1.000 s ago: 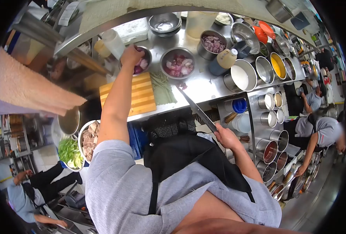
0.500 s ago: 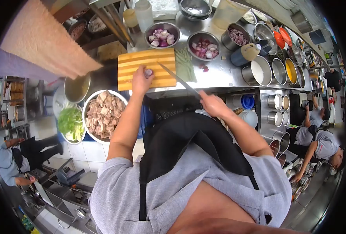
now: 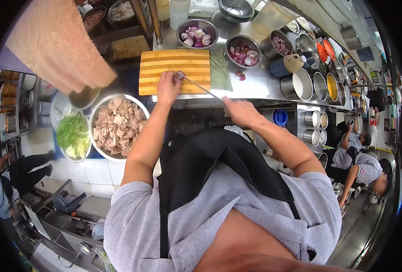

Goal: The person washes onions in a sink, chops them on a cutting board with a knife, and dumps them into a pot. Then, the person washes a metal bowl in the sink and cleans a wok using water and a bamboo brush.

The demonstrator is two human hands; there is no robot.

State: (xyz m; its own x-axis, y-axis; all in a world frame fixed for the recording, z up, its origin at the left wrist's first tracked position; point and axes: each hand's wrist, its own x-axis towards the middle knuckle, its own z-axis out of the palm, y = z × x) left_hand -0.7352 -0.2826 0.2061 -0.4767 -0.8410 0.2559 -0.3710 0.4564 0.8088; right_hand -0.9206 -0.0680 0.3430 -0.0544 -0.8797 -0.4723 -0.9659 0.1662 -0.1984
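Note:
My left hand [image 3: 168, 87] presses a red onion piece [image 3: 178, 76] onto the striped wooden cutting board [image 3: 151, 67], its fingers closed around it. My right hand [image 3: 241, 111] grips the handle of a long kitchen knife [image 3: 201, 86]. The blade reaches left over the board, its tip at the onion beside my left fingertips. Whether it has cut in, I cannot tell. Behind the board stands a metal bowl of peeled onions [image 3: 197, 35]. Farther right, another metal bowl [image 3: 243, 51] holds onion pieces. A green cloth [image 3: 220, 71] lies along the board's right edge.
Onion scraps [image 3: 241, 75] lie on the steel counter [image 3: 260, 86]. A basin of meat chunks [image 3: 118, 128] and a container of cut greens [image 3: 74, 135] stand at left. Pots [image 3: 302, 86] and a jug [image 3: 286, 65] line the right. Co-workers [image 3: 366, 168] are at both sides.
The knife has swung left and lower, bringing its tip from the board's far right side to the onion. My right hand has moved slightly left. The view has shifted a little.

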